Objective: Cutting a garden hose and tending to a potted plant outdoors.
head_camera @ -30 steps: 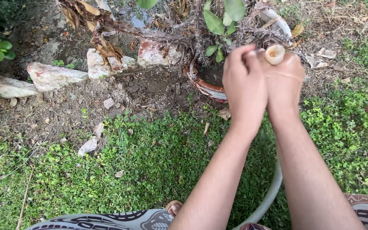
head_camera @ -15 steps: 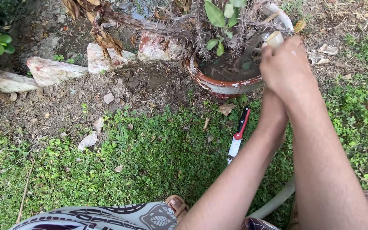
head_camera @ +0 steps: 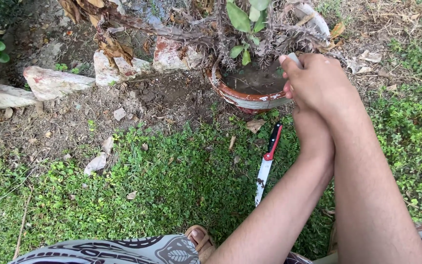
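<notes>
Two hands meet above the clay pot (head_camera: pixel 250 100). The right hand (head_camera: pixel 321 83) wraps a pale hose end (head_camera: pixel 295 59), aiming it potward. The left hand (head_camera: pixel 313 132) lies hidden beneath; its grip cannot be told.

Bare arms, patterned cloth, one sandal

Both forearms are bare to the bottom edge of the view, with no sleeves, watch or rings to be seen; fine dark hair shows along the right forearm (head_camera: pixel 367 186). The right hand (head_camera: pixel 318 83) lies over the left hand (head_camera: pixel 311 132), hiding most of it. Grey cloth (head_camera: pixel 123 249) with a dark swirling leaf print covers the lap, and again at the lower right corner. A brown sandal (head_camera: pixel 199 237) strap peeks out beside it.
</notes>
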